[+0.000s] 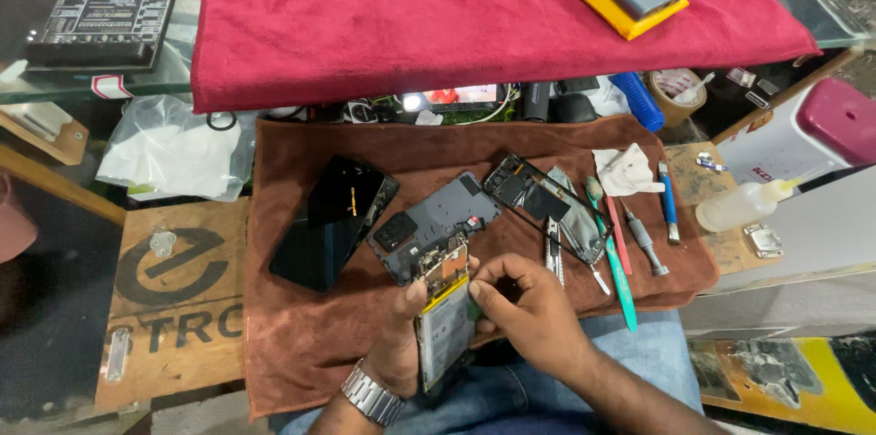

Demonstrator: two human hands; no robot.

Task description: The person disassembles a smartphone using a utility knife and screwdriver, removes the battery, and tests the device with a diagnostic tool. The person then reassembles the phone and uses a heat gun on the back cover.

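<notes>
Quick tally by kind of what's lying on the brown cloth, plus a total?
Black phone screen: 1
Grey back cover: 1
Phone frame: 1
Tweezers: 1
Pry tools, one green, one red: 2
Screwdrivers, one grey, one blue: 2
White wipe: 1
Total: 9

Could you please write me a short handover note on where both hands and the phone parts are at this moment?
Left hand: holds the opened phone upright over the lap, battery and board exposed.
Right hand: fingertips pinch at the phone's right edge; whether they hold a part cannot be told.
On the brown cloth: black screen panel at left, grey back cover in the middle, inner frame to its right, then teal pry tool and screwdrivers.
Done: the phone is open and stripped.
Left: nothing is reassembled yet.
</notes>
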